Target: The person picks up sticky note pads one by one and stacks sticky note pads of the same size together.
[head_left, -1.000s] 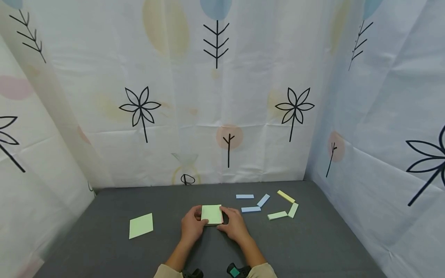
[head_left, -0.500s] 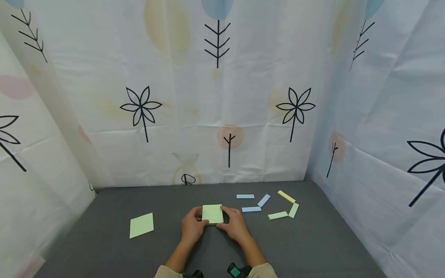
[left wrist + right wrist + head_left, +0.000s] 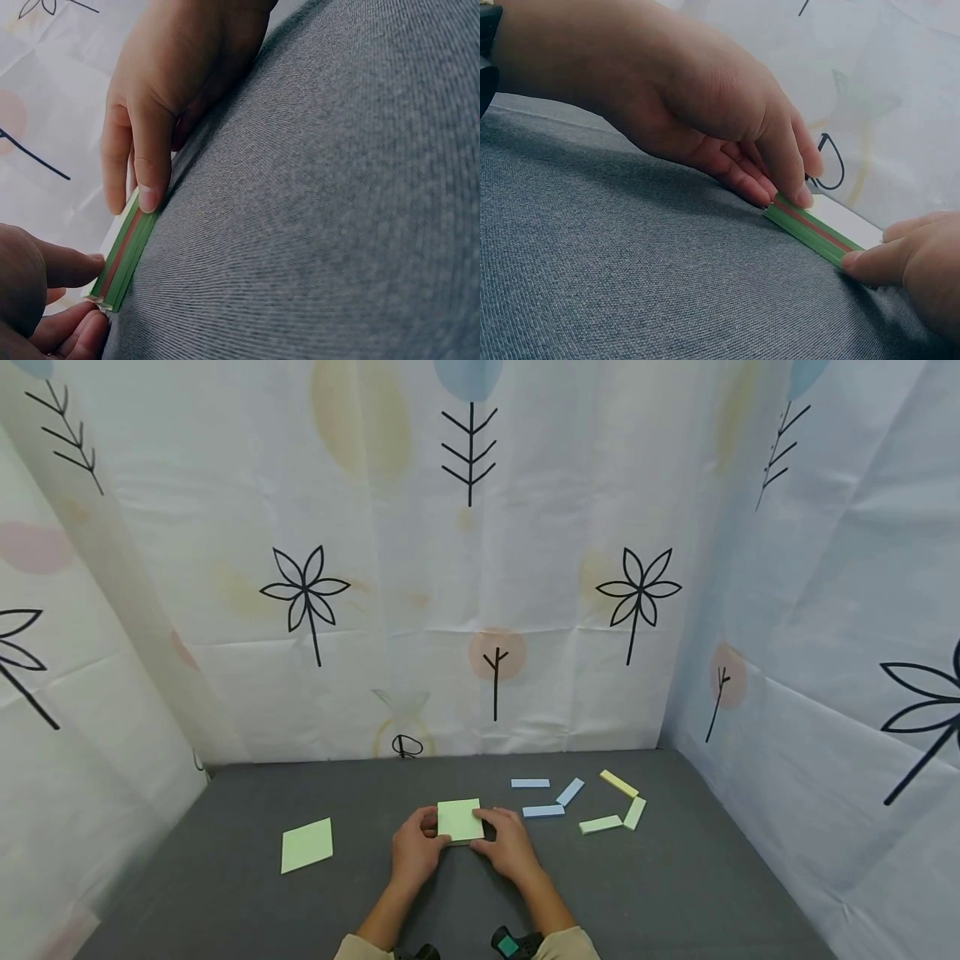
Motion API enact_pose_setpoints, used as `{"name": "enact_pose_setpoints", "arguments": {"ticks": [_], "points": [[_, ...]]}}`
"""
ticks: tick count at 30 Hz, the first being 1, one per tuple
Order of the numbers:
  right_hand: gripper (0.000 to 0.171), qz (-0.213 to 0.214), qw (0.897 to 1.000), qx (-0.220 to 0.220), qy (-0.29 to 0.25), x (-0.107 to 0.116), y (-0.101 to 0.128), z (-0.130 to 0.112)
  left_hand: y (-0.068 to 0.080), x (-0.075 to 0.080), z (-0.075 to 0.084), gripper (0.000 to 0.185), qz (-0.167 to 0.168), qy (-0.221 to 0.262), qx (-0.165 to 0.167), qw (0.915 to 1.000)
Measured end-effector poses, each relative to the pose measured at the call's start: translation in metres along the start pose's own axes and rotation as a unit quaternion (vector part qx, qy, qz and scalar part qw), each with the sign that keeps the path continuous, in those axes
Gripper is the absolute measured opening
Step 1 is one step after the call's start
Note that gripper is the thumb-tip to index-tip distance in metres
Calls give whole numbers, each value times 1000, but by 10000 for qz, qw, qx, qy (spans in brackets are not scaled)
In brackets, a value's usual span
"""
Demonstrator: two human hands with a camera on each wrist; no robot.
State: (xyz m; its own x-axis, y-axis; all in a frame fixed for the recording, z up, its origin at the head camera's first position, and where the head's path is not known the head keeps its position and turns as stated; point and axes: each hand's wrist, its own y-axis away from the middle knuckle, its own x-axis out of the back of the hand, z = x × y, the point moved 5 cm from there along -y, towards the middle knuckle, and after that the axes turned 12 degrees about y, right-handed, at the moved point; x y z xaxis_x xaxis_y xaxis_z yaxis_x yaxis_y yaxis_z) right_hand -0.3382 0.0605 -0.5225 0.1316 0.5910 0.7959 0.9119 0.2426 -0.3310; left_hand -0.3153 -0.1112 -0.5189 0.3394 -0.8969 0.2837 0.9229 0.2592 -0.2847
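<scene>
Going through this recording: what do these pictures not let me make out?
Underside of the stack: head view, hidden by its own top.
Its sheet count: left wrist view, edges too fine to separate.
Rest of the left hand: left wrist view, cut off by left edge.
Rest of the right hand: right wrist view, cut off by right edge.

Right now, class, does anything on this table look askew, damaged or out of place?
Nothing looks spilled or damaged. The green square at the left lies askew, apart from the held stack. At the right, blue strips, green strips and a yellow strip lie at mixed angles, unaligned.
</scene>
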Motion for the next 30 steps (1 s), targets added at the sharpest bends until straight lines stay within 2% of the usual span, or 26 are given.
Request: {"name": "enact_pose_setpoints", "arguments": {"ticks": [19,30], "points": [[44,125,9999,51,89,3,2,-2,0,-2,2,46,13,214,-12,9998],[45,75,9999,53,70,2,2,-3,-1,-1,-7,49,-212,478,14,9986]]}}
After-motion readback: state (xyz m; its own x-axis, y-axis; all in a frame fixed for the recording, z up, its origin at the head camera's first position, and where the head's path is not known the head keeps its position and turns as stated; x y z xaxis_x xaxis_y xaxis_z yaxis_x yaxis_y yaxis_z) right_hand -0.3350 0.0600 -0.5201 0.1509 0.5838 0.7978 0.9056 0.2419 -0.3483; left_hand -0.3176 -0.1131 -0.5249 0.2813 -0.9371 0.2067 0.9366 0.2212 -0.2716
